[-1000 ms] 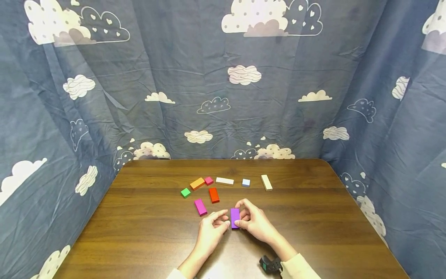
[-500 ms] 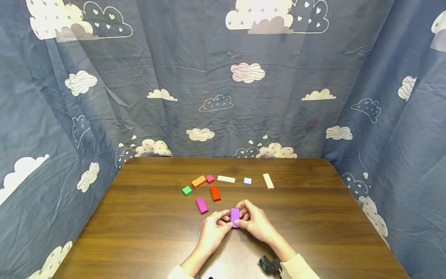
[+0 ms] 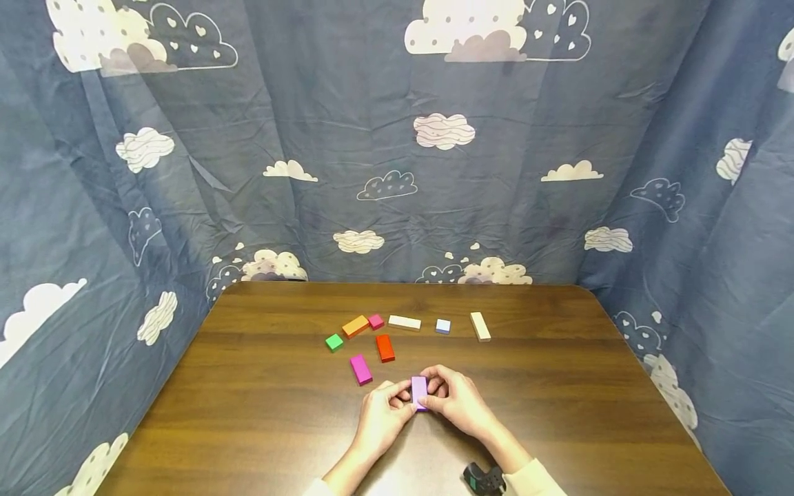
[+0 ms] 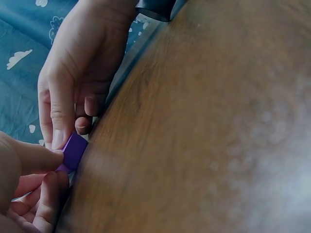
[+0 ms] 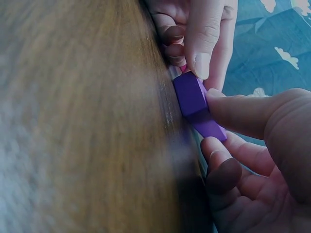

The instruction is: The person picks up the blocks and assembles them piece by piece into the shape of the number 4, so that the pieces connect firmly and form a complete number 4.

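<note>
So we've got a purple rectangular block [image 3: 419, 391] right of and nearer us than the red rectangular block [image 3: 385, 348] (can't tell if either's wood or plastic), with the left hand [image 3: 380, 415] and right hand [image 3: 460, 405] each pinching 1 side, probably so 2 grips stop it twisting.
</note>
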The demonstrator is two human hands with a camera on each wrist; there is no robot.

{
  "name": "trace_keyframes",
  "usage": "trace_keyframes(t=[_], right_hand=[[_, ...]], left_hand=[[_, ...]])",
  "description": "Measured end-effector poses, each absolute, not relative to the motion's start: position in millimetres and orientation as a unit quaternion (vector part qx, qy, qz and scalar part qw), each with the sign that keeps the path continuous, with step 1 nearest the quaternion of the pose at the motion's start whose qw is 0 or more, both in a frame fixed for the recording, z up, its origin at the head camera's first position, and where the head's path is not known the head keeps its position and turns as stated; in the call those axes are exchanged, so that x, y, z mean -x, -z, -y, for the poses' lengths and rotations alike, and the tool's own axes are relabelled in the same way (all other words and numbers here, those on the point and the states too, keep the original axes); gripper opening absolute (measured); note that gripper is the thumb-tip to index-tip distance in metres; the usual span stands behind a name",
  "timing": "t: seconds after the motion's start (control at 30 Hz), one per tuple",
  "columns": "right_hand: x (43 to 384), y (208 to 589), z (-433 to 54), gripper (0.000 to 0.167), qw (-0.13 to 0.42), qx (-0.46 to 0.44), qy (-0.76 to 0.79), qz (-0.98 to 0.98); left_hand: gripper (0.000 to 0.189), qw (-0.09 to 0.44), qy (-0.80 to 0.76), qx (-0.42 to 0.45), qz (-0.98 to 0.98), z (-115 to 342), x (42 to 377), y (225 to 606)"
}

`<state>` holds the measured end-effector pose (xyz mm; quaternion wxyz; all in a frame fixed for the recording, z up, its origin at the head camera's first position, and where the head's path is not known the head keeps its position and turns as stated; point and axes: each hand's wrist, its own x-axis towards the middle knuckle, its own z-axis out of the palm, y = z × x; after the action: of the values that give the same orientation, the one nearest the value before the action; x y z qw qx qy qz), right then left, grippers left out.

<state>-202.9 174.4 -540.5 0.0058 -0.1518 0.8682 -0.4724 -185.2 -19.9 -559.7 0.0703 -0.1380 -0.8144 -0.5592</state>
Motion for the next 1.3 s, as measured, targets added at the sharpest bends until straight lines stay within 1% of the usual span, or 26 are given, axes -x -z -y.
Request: trace_keyframes(t=[0.2, 0.43, 0.7, 0.87, 1.07, 1.3], right_hand=[[207.0, 534.5, -175.8, 0.038, -0.007, 0.162, 0.456, -0.875], [207.9, 530.9, -177.0, 0.043, -0.009, 0.158, 0.447, -0.881], [204.1, 537.0, -177.3, 0.042, -0.011, 0.160, 0.447, -0.880], [201.7, 538.1, -176.8, 0.040, -0.001, 0.157, 0.447, -0.881], [202.6, 538.8, -175.8, 0.042, -0.009, 0.159, 0.458, -0.875], [201.9, 540.2, -174.4, 0.042, -0.001, 0.149, 0.463, -0.874]], left_hand=[[0.042, 0.073, 0.558, 0.143, 0.814, 18.5, 191.4, 556.3], [0.042, 0.071, 0.561, 0.146, 0.812, 17.6, 192.8, 555.3], [0.041, 0.058, 0.562, 0.138, 0.813, 17.7, 188.2, 557.9], [0.040, 0.048, 0.567, 0.137, 0.811, 18.6, 185.5, 559.7], [0.039, 0.065, 0.563, 0.148, 0.810, 19.4, 186.0, 560.4], [0.039, 0.062, 0.561, 0.148, 0.812, 21.4, 185.8, 560.6]])
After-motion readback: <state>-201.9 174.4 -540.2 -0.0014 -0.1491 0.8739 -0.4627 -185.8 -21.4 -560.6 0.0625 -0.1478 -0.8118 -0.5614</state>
